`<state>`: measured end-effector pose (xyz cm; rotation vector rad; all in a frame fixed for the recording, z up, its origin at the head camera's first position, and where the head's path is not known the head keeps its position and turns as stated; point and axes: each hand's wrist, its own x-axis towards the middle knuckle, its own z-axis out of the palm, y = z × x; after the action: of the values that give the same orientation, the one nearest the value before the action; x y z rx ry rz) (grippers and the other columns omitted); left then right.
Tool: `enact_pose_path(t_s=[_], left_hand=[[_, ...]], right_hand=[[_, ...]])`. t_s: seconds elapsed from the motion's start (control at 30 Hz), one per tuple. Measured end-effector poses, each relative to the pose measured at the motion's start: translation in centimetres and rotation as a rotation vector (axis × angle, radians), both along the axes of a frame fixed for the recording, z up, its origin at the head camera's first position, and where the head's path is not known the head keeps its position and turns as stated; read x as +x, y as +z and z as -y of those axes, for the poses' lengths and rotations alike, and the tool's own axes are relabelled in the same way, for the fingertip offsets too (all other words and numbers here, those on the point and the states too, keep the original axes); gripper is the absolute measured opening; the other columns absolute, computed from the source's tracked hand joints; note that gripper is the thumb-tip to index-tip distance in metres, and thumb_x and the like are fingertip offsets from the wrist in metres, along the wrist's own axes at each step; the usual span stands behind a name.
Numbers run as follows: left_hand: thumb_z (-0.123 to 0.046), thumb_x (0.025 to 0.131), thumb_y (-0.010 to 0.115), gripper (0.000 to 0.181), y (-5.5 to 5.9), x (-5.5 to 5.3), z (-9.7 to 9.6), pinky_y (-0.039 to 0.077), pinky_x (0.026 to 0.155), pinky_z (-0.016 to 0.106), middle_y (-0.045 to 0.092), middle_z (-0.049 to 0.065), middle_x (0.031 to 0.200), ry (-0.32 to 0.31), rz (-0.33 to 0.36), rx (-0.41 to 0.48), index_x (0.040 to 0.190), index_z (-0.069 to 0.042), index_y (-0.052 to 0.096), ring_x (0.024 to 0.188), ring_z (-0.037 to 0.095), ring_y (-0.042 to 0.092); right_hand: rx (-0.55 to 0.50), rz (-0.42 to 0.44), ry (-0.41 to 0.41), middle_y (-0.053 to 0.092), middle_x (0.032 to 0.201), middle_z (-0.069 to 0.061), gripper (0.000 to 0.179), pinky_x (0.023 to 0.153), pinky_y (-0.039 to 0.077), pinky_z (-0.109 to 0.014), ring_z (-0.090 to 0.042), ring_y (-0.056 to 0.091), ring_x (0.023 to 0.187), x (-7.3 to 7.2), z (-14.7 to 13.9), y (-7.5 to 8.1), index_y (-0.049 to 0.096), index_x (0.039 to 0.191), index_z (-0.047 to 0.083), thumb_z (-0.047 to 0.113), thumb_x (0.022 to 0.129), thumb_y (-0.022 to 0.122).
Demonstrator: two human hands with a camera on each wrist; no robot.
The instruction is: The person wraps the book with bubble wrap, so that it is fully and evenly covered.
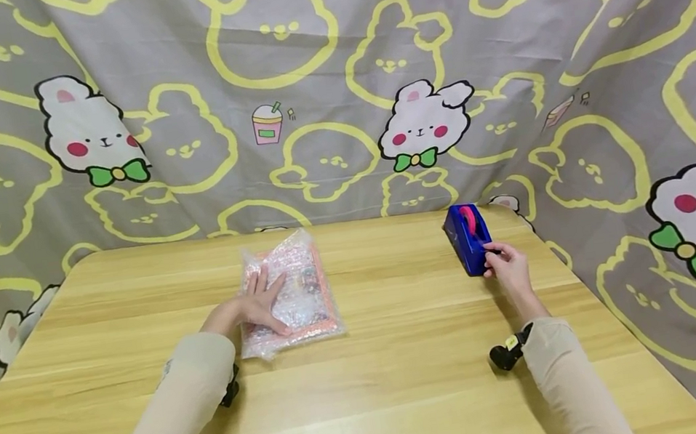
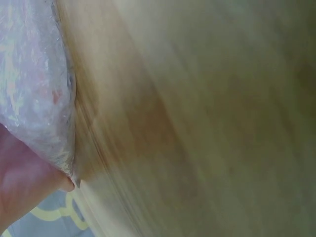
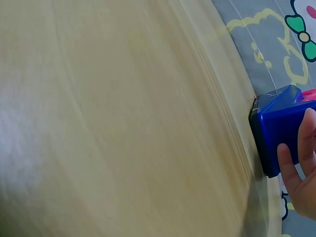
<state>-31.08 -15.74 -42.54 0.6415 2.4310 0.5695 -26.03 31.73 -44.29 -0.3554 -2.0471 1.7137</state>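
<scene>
A flat package in clear bubble wrap [image 1: 304, 285], with an orange-edged item showing through, lies left of the table's middle. My left hand [image 1: 261, 305] presses on it with spread fingers. In the left wrist view, part of that hand [image 2: 27, 177] shows beside the wrap's edge. Toward the back right stands a blue tape dispenser [image 1: 467, 249] with a pink roll core [image 1: 469, 218]. My right hand [image 1: 510, 269] pinches at the tape end on the dispenser's near end; the clear strip is too small to make out. Its other fingers [image 3: 291, 170] lie by the dispenser's blue side.
The wooden table [image 1: 396, 379] carries both things. A grey curtain [image 1: 331, 87] with cartoon rabbits hangs along the back and both sides, close behind the dispenser. A black wrist camera [image 1: 508, 355] sits at the right cuff.
</scene>
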Motion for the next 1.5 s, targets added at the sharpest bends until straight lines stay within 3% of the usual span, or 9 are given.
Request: enact_pose_path(t_s=[0.2,0.3,0.43,0.63,0.73,0.9,1.13,1.37,1.5], left_hand=[[-0.048,0.066,0.076,0.123,0.0,-0.2,0.0,-0.009,0.098,0.069,-0.035,0.027,0.139,-0.003,-0.007,-0.011,0.145,-0.008,-0.008,0.127,0.045,-0.029],[-0.047,0.065,0.077,0.123,0.2,-0.4,0.0,-0.01,0.098,0.069,-0.035,0.026,0.139,0.001,-0.001,-0.006,0.145,-0.008,-0.009,0.127,0.045,-0.03],[-0.047,0.066,0.076,0.123,0.2,-0.4,0.1,-0.01,0.098,0.068,-0.036,0.026,0.139,0.003,-0.003,-0.008,0.145,-0.009,-0.009,0.127,0.045,-0.03],[-0.051,0.065,0.075,0.123,0.2,0.1,0.1,-0.009,0.098,0.068,-0.032,0.027,0.14,-0.007,-0.021,-0.023,0.146,-0.009,-0.007,0.128,0.046,-0.027],[-0.049,0.065,0.076,0.123,0.3,0.1,0.2,-0.01,0.098,0.068,-0.032,0.027,0.141,0.007,-0.022,-0.014,0.146,-0.008,-0.007,0.128,0.046,-0.027],[-0.049,0.066,0.076,0.122,0.4,0.0,0.2,-0.008,0.098,0.069,-0.032,0.028,0.14,0.003,-0.023,-0.011,0.146,-0.008,-0.007,0.128,0.046,-0.027],[-0.049,0.065,0.076,0.123,0.1,-0.1,0.0,-0.01,0.098,0.068,-0.034,0.025,0.14,0.003,-0.01,-0.004,0.146,-0.01,-0.008,0.128,0.044,-0.029],[-0.049,0.064,0.076,0.123,-0.1,0.0,0.1,-0.009,0.099,0.067,-0.032,0.026,0.141,0.005,-0.033,-0.025,0.146,-0.01,-0.007,0.129,0.044,-0.027],[-0.048,0.065,0.076,0.122,-0.1,-0.1,0.0,-0.008,0.1,0.067,-0.033,0.024,0.141,0.014,-0.036,-0.039,0.146,-0.012,-0.008,0.129,0.042,-0.028]], right_hand=[[-0.04,0.011,0.008,0.05,0.05,0.008,0.032,0.04,0.045,-0.016,-0.003,0.047,0.043,-0.1,-0.1,-0.5,0.053,0.112,-0.013,-0.013,0.081,0.046],[-0.003,0.035,0.051,0.05,0.051,0.007,0.033,0.04,0.045,-0.016,-0.003,0.048,0.042,0.0,-0.4,-0.3,0.052,0.115,-0.013,-0.012,0.082,0.046],[0.114,0.049,0.178,0.051,0.056,0.008,0.034,0.045,0.047,-0.016,-0.003,0.051,0.043,0.6,-1.2,0.8,0.047,0.119,-0.018,-0.007,0.088,0.047],[0.051,-0.049,0.404,0.057,0.069,0.007,0.046,0.061,0.053,-0.017,-0.003,0.059,0.062,2.9,-0.6,1.6,0.029,0.131,-0.02,-0.007,0.09,0.046],[0.037,-0.111,0.513,0.056,0.078,0.004,0.05,0.068,0.053,-0.019,-0.006,0.06,0.071,3.2,0.7,2.0,0.025,0.133,-0.018,-0.009,0.089,0.047],[0.155,-0.146,0.596,0.055,0.084,-0.002,0.052,0.066,0.051,-0.019,-0.005,0.057,0.071,2.7,3.6,2.6,0.03,0.135,-0.013,-0.013,0.086,0.048],[0.327,-0.18,0.752,0.057,0.091,-0.031,0.057,0.063,0.052,-0.022,-0.004,0.058,0.07,1.4,8.1,3.0,0.027,0.137,-0.011,-0.014,0.085,0.05],[0.397,-0.159,0.9,0.057,0.111,-0.032,0.06,0.063,0.052,-0.033,-0.013,0.058,0.071,-0.1,12.9,3.4,0.024,0.141,-0.006,-0.011,0.087,0.049],[0.433,-0.163,0.962,0.055,0.117,-0.031,0.063,0.063,0.052,-0.04,-0.026,0.059,0.071,-0.7,15.2,3.3,0.019,0.142,-0.006,-0.012,0.087,0.049]])
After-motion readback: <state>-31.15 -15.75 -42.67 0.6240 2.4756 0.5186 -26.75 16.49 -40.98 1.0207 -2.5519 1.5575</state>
